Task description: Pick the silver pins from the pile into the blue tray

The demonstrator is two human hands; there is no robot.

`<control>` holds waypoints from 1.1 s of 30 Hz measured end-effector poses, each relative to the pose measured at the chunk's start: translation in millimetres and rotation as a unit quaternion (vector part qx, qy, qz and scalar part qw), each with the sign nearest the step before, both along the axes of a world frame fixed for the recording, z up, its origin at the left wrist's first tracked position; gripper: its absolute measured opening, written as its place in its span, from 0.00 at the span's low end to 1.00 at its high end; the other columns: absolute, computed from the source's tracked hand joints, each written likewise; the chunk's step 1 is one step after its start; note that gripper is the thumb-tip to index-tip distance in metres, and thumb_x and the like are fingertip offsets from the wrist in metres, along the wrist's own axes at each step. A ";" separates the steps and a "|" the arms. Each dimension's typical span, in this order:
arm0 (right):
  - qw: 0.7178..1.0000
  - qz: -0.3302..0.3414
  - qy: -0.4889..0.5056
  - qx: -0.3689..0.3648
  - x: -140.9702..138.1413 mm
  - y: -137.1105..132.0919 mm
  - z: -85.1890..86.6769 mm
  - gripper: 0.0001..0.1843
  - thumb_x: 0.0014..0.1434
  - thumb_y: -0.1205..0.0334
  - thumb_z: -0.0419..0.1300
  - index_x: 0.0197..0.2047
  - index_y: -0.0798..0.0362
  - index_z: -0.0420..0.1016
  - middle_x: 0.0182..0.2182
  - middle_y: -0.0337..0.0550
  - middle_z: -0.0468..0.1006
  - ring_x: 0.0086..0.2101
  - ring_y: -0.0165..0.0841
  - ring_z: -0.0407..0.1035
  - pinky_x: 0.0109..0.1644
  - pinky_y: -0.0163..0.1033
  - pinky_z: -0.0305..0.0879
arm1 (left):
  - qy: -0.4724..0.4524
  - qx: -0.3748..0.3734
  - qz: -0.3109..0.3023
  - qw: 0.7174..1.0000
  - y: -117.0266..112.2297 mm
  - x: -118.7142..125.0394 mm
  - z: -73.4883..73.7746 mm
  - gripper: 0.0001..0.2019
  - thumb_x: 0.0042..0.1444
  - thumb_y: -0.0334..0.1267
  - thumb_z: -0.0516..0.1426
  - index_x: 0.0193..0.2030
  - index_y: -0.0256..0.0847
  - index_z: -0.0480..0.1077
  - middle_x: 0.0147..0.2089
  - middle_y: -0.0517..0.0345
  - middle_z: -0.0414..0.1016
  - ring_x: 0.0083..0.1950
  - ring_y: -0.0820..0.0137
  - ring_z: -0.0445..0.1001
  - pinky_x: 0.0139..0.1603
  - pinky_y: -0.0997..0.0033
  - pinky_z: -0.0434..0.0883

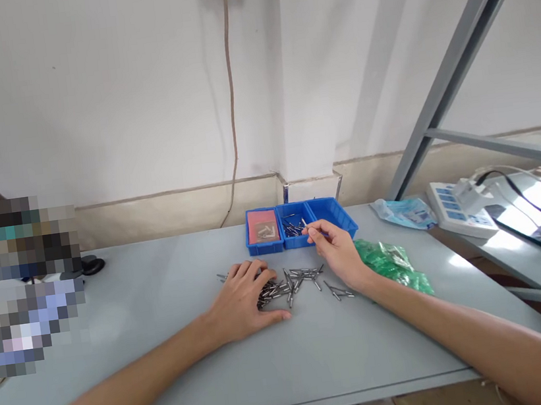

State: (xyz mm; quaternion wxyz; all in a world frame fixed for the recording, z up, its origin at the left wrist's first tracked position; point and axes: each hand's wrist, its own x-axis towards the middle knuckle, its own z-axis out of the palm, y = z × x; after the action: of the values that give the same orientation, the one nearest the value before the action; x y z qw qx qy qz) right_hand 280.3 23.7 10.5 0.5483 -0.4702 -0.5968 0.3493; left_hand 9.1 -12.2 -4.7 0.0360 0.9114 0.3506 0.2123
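Spread on the grey table (184, 380) is a pile of thin metal pins (294, 282). My left hand (246, 299) lies over the pile's left part, fingers apart and thumb stretched to the right. Some pins are hidden under it. My right hand (335, 250) is raised in front of the blue bins, its thumb and forefinger pinching one metal pin (304, 222). Behind that pin, the middle blue bin (298, 242) has several dark pins in it. The left blue bin (265, 248) holds a red sheet and a clear bag. Partly behind my right hand stands the right blue bin (334, 207).
A crumpled green plastic bag (393, 266) lies beside my right forearm. Farther right are a blue-white packet (405, 212), a white power strip (461, 210) with cables, and a grey metal frame (451, 26). A black round object (92, 264) sits at the left, near a blurred person.
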 end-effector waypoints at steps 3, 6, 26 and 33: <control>1.000 -0.019 0.011 0.006 -2.0 -2.0 -0.2 0.18 0.68 0.42 0.62 0.43 0.49 0.80 0.34 0.42 0.76 0.25 0.30 0.59 0.26 0.38 0.54 | -0.002 -0.004 0.000 1.000 -0.6 -0.5 0.6 0.34 0.59 0.72 0.60 0.57 0.44 0.71 0.58 0.50 0.72 0.54 0.55 0.71 0.59 0.51 0.66; 0.999 -0.024 0.033 0.004 -3.4 -3.7 1.0 0.18 0.67 0.42 0.63 0.43 0.49 0.80 0.35 0.42 0.76 0.25 0.29 0.58 0.27 0.38 0.53 | -0.002 -0.006 0.004 1.000 -1.1 -1.8 0.4 0.33 0.59 0.70 0.61 0.57 0.45 0.71 0.58 0.50 0.73 0.55 0.55 0.71 0.59 0.51 0.66; 0.967 0.104 0.216 -0.091 -5.0 -11.9 11.3 0.15 0.65 0.47 0.69 0.43 0.50 0.80 0.30 0.33 0.64 0.22 0.24 0.42 0.25 0.37 0.41 | -0.002 -0.012 0.002 1.000 -4.1 -2.7 5.0 0.19 0.67 0.54 0.61 0.56 0.45 0.70 0.57 0.51 0.74 0.54 0.55 0.71 0.56 0.52 0.69; 1.000 0.020 0.010 -0.020 -4.2 -9.7 10.0 0.17 0.66 0.43 0.65 0.43 0.49 0.81 0.41 0.44 0.81 0.30 0.32 0.65 0.32 0.39 0.60 | -0.009 -0.018 0.003 1.000 -2.8 -2.4 3.4 0.17 0.68 0.52 0.60 0.56 0.44 0.71 0.56 0.51 0.73 0.53 0.56 0.70 0.55 0.53 0.69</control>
State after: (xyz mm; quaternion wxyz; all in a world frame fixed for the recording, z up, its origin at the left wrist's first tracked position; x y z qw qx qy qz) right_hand 276.1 14.0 20.5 0.5380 -0.4651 -0.5935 0.3769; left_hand 6.7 -15.0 -1.3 0.0549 0.9077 0.3564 0.2147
